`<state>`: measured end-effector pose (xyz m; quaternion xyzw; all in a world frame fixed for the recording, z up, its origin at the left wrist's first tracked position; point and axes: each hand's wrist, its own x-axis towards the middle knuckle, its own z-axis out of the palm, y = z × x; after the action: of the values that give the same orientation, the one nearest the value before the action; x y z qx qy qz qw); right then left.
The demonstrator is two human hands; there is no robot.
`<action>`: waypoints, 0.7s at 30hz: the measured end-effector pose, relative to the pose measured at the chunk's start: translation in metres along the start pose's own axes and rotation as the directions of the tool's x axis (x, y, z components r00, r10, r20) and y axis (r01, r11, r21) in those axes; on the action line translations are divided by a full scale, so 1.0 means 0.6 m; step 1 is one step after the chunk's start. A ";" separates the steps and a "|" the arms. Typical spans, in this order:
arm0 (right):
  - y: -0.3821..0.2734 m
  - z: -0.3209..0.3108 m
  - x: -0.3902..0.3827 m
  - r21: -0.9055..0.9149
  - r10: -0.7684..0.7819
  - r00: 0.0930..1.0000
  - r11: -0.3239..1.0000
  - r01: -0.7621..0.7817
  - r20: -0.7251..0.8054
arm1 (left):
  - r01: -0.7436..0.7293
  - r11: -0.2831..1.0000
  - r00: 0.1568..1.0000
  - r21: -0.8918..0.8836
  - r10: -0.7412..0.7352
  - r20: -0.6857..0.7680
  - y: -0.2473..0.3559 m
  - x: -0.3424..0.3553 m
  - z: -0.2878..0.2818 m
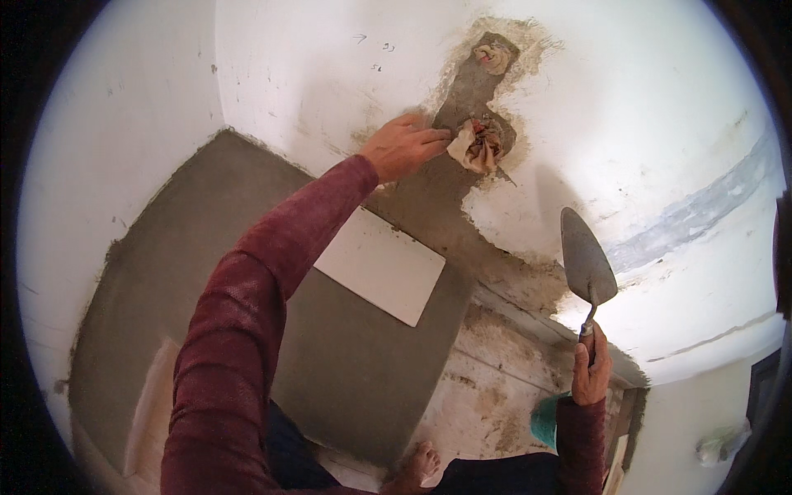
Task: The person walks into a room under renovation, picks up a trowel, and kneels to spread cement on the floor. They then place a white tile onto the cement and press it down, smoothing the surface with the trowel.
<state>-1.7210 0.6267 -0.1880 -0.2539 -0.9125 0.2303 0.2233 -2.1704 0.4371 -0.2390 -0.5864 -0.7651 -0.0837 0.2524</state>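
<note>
My left hand (404,147) reaches up to the wall, its fingertips drawn together at the left edge of a crumpled beige wad (478,145) stuffed into a hole. Whether anything is between those fingertips I cannot make out. Around the wad, grey mortar (469,95) fills a ragged channel in the white wall. Lower on the right, my right hand (591,371) is closed round the handle of a pointed trowel (587,252). Its blade points upward and stands apart from the mortar; no clear load shows on it.
A second wad (492,58) plugs the channel's top. Smooth grey cement (194,219) spreads below on the left, with a white rectangular tile (384,268) against it. A teal bucket (544,421) stands by my right forearm. My bare foot (421,464) is at the bottom.
</note>
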 end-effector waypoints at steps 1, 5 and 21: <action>0.005 0.000 0.000 -0.011 -0.048 0.999 0.999 0.047 -0.011 | 0.013 1.000 0.987 -0.026 -0.017 -0.161 0.002 -0.002 -0.003; 0.021 0.003 0.003 -0.059 -0.090 0.996 0.994 0.090 0.009 | 0.032 0.994 0.893 -0.107 -0.077 -0.443 0.015 0.034 -0.028; 0.013 0.016 0.009 -0.042 -0.141 0.986 0.988 0.145 0.091 | -0.146 0.985 0.904 -0.088 0.097 -0.417 0.034 0.077 -0.059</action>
<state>-1.7271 0.6329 -0.1982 -0.1827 -0.9426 0.2021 0.1929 -2.1497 0.4674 -0.1899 -0.6160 -0.6504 -0.2343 0.3776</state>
